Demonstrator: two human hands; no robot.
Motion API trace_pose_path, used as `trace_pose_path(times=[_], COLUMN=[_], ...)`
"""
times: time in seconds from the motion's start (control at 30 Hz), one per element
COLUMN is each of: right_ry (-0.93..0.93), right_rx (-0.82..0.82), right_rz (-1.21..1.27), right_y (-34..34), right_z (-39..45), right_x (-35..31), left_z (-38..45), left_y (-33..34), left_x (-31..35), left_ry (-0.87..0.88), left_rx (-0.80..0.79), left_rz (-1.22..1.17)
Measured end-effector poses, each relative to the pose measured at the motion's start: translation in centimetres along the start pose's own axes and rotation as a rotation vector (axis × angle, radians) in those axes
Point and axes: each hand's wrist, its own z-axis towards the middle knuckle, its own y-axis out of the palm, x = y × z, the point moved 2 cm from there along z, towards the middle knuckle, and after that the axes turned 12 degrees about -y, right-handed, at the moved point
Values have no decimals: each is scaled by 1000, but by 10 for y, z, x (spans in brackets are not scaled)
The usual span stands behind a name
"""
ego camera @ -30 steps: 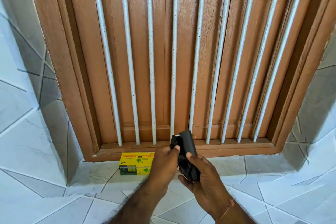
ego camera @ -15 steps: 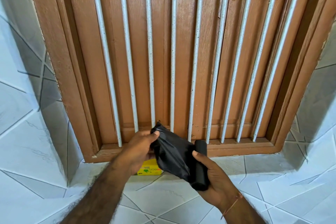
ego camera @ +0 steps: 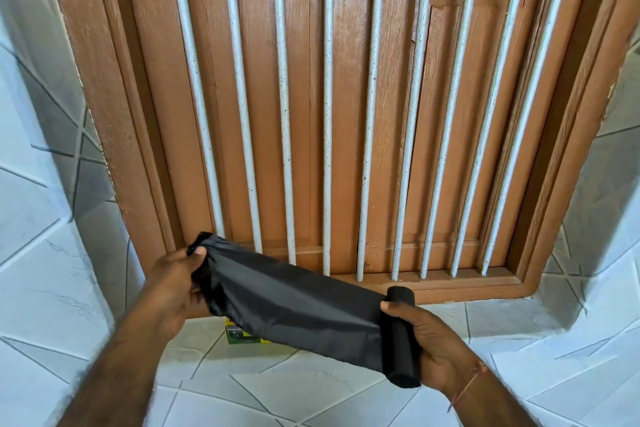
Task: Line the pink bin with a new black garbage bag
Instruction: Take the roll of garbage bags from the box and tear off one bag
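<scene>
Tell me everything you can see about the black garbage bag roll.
The garbage bag roll is a matte black cylinder of thin plastic, held about upright in the right hand. One smooth, slightly glossy bag is drawn out sideways from it, its bunched end pinched in the left hand, above the tiled ledge.

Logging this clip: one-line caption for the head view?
Left hand pulls a black garbage bag off the roll held in the right hand.

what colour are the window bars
White with dark speckles, bars, clearest in the head view.

surface: tiled ledge (ego camera: 311,388) | on it: yellow-green box (ego camera: 239,336), seemingly half hidden
</scene>
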Motion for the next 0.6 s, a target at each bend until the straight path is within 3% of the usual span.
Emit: trace_pose_path(times=[0.2, 0.27, 0.4, 0.5, 0.53, 0.6], right_ry=[-123, -172, -256, -271, -277, -277], right_rx=[-41, -76, -183, -320, -373, -482], right_rz=[-87, -101, -101, -114, -117, -111], right_y=[2, 6, 19, 32, 36, 45], right_z=[3, 2, -7, -18, -22, -30], right_x=[-13, -18, -32, -42, -46, -51], left_z=[4, -5, -29, -52, -59, -76], left_y=[-20, -15, 4, 33, 45, 72], left_x=[-1, -2, 0, -1, -1, -3], left_ry=[43, 152, 409, 702, 774, 743], left_rx=[297, 372, 318, 448, 385, 38], left_rz=[149, 321, 725, 1026, 1009, 912])
